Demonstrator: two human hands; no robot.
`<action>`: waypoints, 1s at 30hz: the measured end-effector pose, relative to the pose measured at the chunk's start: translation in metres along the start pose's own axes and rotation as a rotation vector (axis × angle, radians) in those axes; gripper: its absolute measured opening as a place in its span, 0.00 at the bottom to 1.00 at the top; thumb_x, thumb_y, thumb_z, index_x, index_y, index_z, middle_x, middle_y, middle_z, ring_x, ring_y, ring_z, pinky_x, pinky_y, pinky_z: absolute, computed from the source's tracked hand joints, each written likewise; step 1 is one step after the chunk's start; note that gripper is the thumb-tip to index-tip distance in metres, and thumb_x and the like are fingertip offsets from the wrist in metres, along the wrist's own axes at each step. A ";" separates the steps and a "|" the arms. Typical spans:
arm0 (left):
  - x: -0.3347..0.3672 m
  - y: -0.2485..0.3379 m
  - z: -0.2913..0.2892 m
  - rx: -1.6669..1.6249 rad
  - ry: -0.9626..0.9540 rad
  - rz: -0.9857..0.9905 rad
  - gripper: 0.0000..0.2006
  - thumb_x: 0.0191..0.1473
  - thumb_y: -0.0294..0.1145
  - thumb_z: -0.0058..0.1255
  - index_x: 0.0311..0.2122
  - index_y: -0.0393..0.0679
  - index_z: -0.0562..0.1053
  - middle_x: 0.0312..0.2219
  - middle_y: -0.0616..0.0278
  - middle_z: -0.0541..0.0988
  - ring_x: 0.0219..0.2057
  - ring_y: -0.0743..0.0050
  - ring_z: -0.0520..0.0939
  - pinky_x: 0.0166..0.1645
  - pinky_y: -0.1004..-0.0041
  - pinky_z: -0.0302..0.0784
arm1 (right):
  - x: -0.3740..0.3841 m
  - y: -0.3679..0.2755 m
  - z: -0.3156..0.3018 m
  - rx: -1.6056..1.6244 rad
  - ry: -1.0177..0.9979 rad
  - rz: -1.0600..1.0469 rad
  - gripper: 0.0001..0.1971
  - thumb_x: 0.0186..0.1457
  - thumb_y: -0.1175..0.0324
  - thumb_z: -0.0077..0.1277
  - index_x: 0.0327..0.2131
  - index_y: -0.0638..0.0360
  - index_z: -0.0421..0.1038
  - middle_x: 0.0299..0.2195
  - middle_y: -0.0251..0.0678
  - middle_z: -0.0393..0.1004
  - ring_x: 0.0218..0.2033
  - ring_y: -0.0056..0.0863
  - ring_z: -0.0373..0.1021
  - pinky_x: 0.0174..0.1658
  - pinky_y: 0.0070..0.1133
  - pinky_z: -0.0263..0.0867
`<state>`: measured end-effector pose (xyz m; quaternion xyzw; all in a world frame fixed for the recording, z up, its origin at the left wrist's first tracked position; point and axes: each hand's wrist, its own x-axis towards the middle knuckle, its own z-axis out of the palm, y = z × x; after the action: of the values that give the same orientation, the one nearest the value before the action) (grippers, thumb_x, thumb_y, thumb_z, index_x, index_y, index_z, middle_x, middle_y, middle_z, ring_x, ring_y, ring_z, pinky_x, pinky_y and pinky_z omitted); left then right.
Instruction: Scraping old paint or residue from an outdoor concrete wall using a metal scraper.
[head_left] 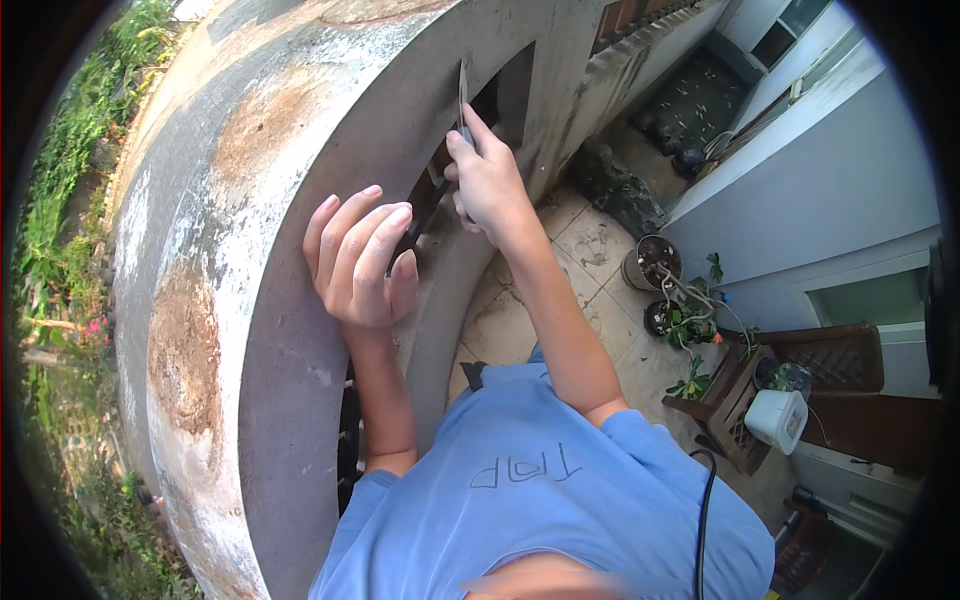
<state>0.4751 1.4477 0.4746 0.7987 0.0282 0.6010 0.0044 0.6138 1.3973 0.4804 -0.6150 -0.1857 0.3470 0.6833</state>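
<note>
My right hand is closed round the grey handle of a thin-bladed hand tool, perhaps a scraper or knife. Its metal blade points away from me and is seen almost edge-on. The blade tip lies against or just in front of the grey inner face of a curved wall; contact cannot be made out. To the left, my left hand is raised beside the same wall face, fingers apart and slightly bent, with pale dust on them. Nothing shows in it.
The wall's broad top is stained and peeling, with green plants beyond it. Dark openings pierce the wall near my right hand. Potted plants, a brown chair and a white container stand on the tiled floor at right.
</note>
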 end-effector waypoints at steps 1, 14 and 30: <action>0.005 0.001 -0.002 0.086 -0.100 0.063 0.14 0.60 0.39 0.34 0.42 0.42 0.66 0.27 0.61 0.79 0.35 0.60 0.80 0.50 0.59 0.66 | 0.000 -0.006 0.014 -0.006 0.063 0.040 0.25 0.58 0.64 0.37 0.58 0.60 0.52 0.19 0.34 0.65 0.11 0.19 0.58 0.12 0.21 0.56; 0.011 0.005 0.002 -0.002 -0.041 0.112 0.12 0.59 0.37 0.35 0.40 0.41 0.68 0.26 0.62 0.79 0.35 0.61 0.80 0.49 0.59 0.67 | 0.082 -0.002 -0.013 -0.054 0.307 -0.155 0.26 0.58 0.65 0.36 0.60 0.56 0.47 0.16 0.28 0.60 0.10 0.16 0.53 0.12 0.17 0.50; 0.004 -0.003 -0.001 0.092 -0.082 0.122 0.13 0.60 0.38 0.33 0.42 0.42 0.67 0.23 0.62 0.79 0.35 0.63 0.79 0.51 0.60 0.65 | 0.003 0.009 -0.012 -0.038 -0.014 0.013 0.25 0.57 0.64 0.37 0.58 0.59 0.52 0.17 0.35 0.66 0.11 0.20 0.59 0.15 0.22 0.58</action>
<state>0.4754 1.4514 0.4790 0.8224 0.0068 0.5649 -0.0678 0.6221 1.3912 0.4691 -0.6266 -0.1933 0.3522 0.6678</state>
